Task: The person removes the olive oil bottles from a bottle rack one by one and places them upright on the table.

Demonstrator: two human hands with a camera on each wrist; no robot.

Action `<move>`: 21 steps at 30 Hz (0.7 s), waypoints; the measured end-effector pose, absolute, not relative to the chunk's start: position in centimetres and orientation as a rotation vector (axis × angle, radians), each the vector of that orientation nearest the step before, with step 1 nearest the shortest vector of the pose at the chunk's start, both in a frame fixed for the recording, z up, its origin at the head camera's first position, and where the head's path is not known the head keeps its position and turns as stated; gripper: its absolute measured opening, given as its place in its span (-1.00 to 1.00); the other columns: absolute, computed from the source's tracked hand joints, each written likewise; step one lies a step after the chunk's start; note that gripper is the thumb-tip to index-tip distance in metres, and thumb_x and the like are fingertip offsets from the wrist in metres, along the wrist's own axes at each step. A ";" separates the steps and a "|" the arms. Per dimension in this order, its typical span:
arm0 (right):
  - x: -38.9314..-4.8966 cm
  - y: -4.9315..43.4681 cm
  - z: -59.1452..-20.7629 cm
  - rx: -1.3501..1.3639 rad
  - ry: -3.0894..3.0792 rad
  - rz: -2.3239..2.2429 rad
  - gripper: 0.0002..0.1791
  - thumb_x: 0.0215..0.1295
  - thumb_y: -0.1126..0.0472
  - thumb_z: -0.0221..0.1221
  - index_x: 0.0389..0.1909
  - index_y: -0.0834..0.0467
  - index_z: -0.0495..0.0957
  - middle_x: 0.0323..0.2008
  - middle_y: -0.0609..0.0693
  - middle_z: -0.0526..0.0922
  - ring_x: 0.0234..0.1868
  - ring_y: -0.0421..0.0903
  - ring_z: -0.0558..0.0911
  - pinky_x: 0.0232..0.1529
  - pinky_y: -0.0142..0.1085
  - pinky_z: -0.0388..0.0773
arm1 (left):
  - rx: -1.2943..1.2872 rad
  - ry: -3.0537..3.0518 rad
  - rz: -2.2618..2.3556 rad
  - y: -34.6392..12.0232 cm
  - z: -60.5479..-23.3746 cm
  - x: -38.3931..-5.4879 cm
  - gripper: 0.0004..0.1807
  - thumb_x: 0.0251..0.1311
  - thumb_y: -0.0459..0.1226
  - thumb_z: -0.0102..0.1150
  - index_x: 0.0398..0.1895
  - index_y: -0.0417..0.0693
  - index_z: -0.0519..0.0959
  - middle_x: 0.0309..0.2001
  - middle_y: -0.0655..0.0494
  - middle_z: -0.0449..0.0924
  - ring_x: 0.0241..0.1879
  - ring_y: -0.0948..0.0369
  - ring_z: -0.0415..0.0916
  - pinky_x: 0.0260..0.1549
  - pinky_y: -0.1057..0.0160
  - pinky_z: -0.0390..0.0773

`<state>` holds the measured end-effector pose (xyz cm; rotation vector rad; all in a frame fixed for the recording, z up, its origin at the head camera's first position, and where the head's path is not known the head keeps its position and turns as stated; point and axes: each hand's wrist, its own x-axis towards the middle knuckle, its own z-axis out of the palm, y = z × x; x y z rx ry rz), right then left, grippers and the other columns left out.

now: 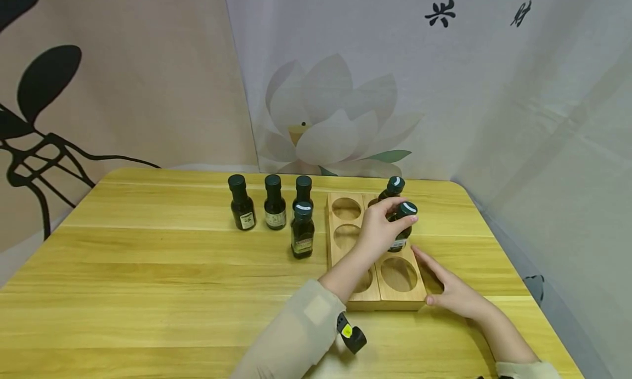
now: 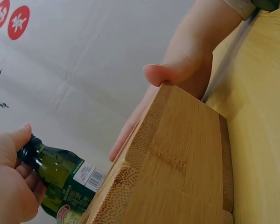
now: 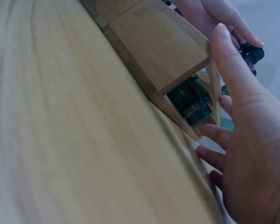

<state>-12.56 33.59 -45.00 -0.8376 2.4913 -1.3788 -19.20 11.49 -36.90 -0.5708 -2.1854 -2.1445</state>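
In the head view my left hand [image 1: 380,231] pinches a dark green bottle [image 1: 399,242] by its neck, just below the black cap. That bottle stands at the middle hole of the right column of a wooden rack [image 1: 365,305]; the rack's edge hides its base in the left wrist view. Behind it, a second capped bottle [image 1: 391,188] is in the back right hole. My right hand [image 1: 456,294] is at the rack's right side, fingers extended, thumb at the front corner. Through the rack's open side, dark green glass [image 3: 191,100] shows in the right wrist view.
Left of the rack stand several more dark bottles with labels; the nearest bottle [image 1: 303,236] is close to the rack's left side. The wooden table [image 1: 148,280] reaches back to a printed cloth backdrop [image 1: 345,94].
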 end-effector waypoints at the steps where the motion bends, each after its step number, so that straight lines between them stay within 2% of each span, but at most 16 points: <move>1: -12.6 33.6 -45.0 -0.837 2.490 -1.381 0.03 0.18 -0.31 0.17 0.53 -0.04 -0.13 0.49 -0.03 -0.04 0.41 -0.32 -0.06 0.14 0.44 -0.16 | -0.569 -2.185 -2.145 11.5 -36.9 -19.2 -0.58 0.13 -0.27 0.35 0.10 -0.07 0.57 -0.12 0.16 0.61 -0.15 0.37 0.54 -0.24 0.42 0.55; 5: -12.5 33.6 -45.0 -0.835 2.492 -1.378 0.02 0.19 -0.30 0.17 0.53 -0.05 -0.12 0.49 -0.03 -0.03 0.41 -0.32 -0.05 0.14 0.43 -0.14 | -0.570 -2.167 -2.149 11.4 -36.7 -19.3 -0.59 0.12 -0.28 0.36 0.08 -0.08 0.58 -0.14 0.19 0.62 -0.17 0.38 0.54 -0.25 0.42 0.55; 7: -12.5 33.6 -44.9 -0.834 2.505 -1.365 0.02 0.19 -0.30 0.17 0.53 -0.05 -0.12 0.49 -0.04 -0.02 0.42 -0.30 -0.04 0.21 0.33 -0.11 | -0.575 -2.156 -2.151 11.4 -36.5 -19.3 -0.59 0.12 -0.28 0.36 0.07 -0.08 0.59 -0.16 0.20 0.62 -0.18 0.38 0.55 -0.25 0.41 0.55; 10: -12.5 33.6 -44.9 -0.836 2.521 -1.350 0.02 0.19 -0.30 0.17 0.53 -0.04 -0.12 0.49 -0.04 -0.02 0.43 -0.27 -0.03 0.33 -0.07 -0.05 | -0.594 -2.143 -2.139 11.3 -36.1 -19.4 -0.60 0.12 -0.26 0.37 0.05 -0.06 0.60 -0.17 0.22 0.63 -0.18 0.36 0.56 -0.26 0.41 0.55; 13: -12.4 33.7 -44.9 -0.838 2.519 -1.352 0.02 0.19 -0.30 0.17 0.53 -0.04 -0.12 0.49 -0.05 -0.02 0.43 -0.26 -0.03 0.25 -0.47 -0.08 | -0.600 -2.143 -2.126 11.2 -35.6 -19.4 -0.61 0.11 -0.25 0.37 0.04 -0.04 0.60 -0.18 0.23 0.62 -0.20 0.36 0.55 -0.27 0.41 0.55; 14: -12.5 33.7 -44.9 -0.840 2.515 -1.356 0.02 0.19 -0.30 0.17 0.53 -0.04 -0.12 0.49 -0.05 -0.02 0.43 -0.26 -0.03 0.23 -0.52 -0.09 | -0.601 -2.141 -2.122 11.1 -35.4 -19.4 -0.62 0.11 -0.24 0.37 0.04 -0.03 0.60 -0.19 0.23 0.62 -0.20 0.36 0.55 -0.27 0.40 0.55; 21: -12.5 33.7 -45.0 -0.830 2.498 -1.363 0.01 0.21 -0.29 0.16 0.53 -0.06 -0.13 0.49 -0.04 -0.01 0.43 -0.26 -0.02 0.23 -0.49 -0.05 | -0.614 -2.118 -2.121 10.7 -34.2 -19.1 -0.61 0.11 -0.23 0.38 0.04 0.01 0.61 -0.24 0.26 0.63 -0.25 0.38 0.55 -0.30 0.38 0.56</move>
